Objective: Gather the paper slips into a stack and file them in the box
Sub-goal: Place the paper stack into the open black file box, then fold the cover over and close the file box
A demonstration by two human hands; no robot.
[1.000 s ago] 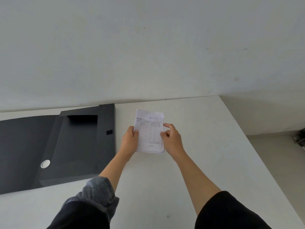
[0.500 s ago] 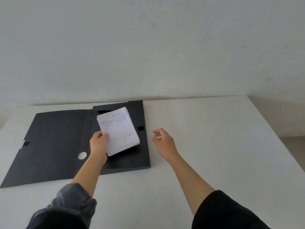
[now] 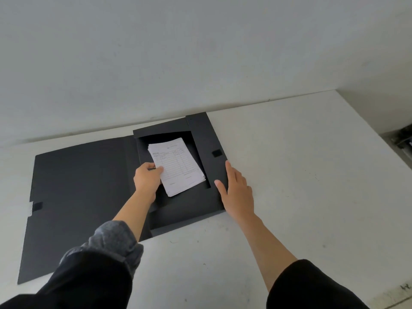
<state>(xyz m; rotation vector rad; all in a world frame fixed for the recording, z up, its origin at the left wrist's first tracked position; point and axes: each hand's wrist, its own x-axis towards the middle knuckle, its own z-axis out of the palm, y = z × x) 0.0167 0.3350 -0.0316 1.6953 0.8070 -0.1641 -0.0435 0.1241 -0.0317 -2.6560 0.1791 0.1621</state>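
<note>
The box (image 3: 207, 141) is a flat black file case that lies open on the white worktop (image 3: 301, 175). Its lid (image 3: 82, 197) is folded out flat to the left, with a small dark fastener tab (image 3: 37, 206) at the lid's left edge. A matching tab (image 3: 216, 153) sits on the right-hand flap of the box. The tray opening is framed by black flaps on the far, right and near sides.

The stack of paper slips (image 3: 178, 168) is inside the tray opening, turned slightly clockwise relative to the box walls. The top slip carries a printed ruled form; the print is too small to read. The edges of the slips below show along the stack's right and near sides, slightly fanned.

The left hand (image 3: 147, 179) grips the stack at its left edge, thumb on the top slip and fingers curled underneath. Whether the stack already rests on the tray floor cannot be told.

The right hand (image 3: 236, 192) is spread flat, fingers extended, on the near right corner of the box; it holds nothing. Thumb and index finger lie on the black flap, and the outer side of the hand is over the worktop.

Both forearms are bare, with dark sleeves (image 3: 100, 264) pushed up. The worktop meets a plain pale wall (image 3: 200, 52) behind the box.
</note>
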